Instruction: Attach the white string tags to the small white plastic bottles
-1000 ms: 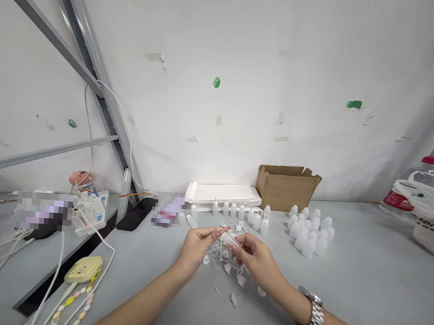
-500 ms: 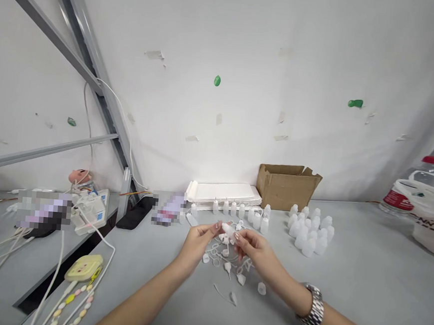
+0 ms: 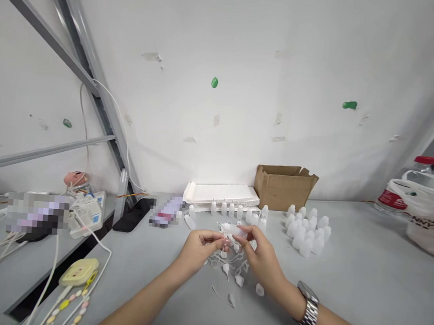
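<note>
My right hand (image 3: 260, 256), with a metal watch on its wrist, pinches a small white dropper bottle (image 3: 234, 229) held sideways above the grey table (image 3: 361, 289). My left hand (image 3: 199, 246) is closed in a pinch just left of the bottle's tip; what it holds is too small to make out. Under both hands lies a scatter of small white caps and rings (image 3: 231, 271). A row of capped bottles (image 3: 236, 210) stands behind the hands. A cluster of several uncapped white bottles (image 3: 307, 229) stands to the right.
A brown cardboard box (image 3: 283, 187) and a white tray (image 3: 220, 194) sit against the wall. A plastic bag and red-capped jug (image 3: 420, 198) are at far right. A power strip (image 3: 79, 271), cables and devices lie at left beyond a gap in the tables.
The bottle has turned sideways in my right hand and risen slightly. My left hand has dropped a little. A person's hand at the far left edge is gone from view.
</note>
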Available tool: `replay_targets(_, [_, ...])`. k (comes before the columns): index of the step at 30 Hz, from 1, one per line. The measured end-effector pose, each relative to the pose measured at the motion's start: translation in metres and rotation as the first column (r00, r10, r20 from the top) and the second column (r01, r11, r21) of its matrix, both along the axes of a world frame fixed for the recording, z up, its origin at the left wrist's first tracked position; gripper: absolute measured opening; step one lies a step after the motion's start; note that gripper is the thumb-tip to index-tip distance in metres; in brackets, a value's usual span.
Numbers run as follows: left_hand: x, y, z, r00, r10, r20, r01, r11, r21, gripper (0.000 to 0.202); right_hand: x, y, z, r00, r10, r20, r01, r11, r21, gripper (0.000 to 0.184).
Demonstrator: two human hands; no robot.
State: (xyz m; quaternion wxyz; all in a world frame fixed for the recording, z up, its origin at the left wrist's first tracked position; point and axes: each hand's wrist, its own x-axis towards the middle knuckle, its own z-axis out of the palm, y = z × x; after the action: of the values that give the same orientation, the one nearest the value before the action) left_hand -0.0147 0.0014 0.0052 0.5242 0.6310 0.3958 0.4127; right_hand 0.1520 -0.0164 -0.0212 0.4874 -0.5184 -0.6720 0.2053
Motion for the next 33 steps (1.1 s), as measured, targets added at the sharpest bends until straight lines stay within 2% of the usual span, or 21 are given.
replay_targets(4, [-0.004, -0.002, 0.003, 1.000, -0.016, -0.026, 0.017, 0.999, 0.041, 0.022, 0.001, -0.001, -0.002, 0.995, -0.051, 0.084, 0.042, 0.993, 0.107, 0.022])
replay_targets(9, [-0.007, -0.004, 0.010, 0.997, -0.060, -0.048, 0.065, 0.992, 0.109, 0.020, 0.000, -0.003, -0.001, 0.991, -0.070, 0.111, 0.047, 0.979, 0.197, 0.023])
replay_targets(15, [-0.009, -0.006, 0.015, 0.995, -0.068, -0.068, 0.078, 0.985, 0.153, 0.022, 0.001, -0.006, 0.005, 0.999, -0.026, 0.042, 0.021, 0.993, 0.113, 0.022])
replay_targets(19, [-0.007, -0.006, 0.013, 0.992, -0.114, -0.044, 0.119, 0.985, 0.124, 0.027, 0.003, -0.007, 0.008, 0.999, 0.021, -0.039, -0.017, 0.994, 0.105, 0.021])
replay_targets(24, [-0.006, -0.005, 0.009, 0.991, 0.109, 0.072, -0.117, 0.985, 0.124, 0.030, 0.000, -0.013, 0.011, 0.989, 0.107, -0.104, -0.100, 0.992, 0.074, 0.019])
replay_targets(26, [-0.006, -0.005, 0.010, 0.986, 0.123, 0.108, -0.136, 0.983, 0.121, 0.030, -0.002, -0.017, 0.012, 0.987, 0.136, -0.085, -0.129, 0.988, 0.081, 0.019])
replay_targets(29, [-0.008, -0.007, 0.013, 0.989, 0.099, 0.112, -0.114, 0.984, 0.139, 0.024, -0.004, -0.021, 0.013, 0.987, 0.161, -0.019, -0.156, 0.975, 0.159, 0.018])
replay_targets(33, [-0.009, -0.012, 0.014, 0.994, 0.070, 0.083, -0.084, 0.981, 0.175, 0.026, -0.004, -0.024, 0.013, 0.989, 0.140, 0.054, -0.150, 0.924, 0.351, 0.013])
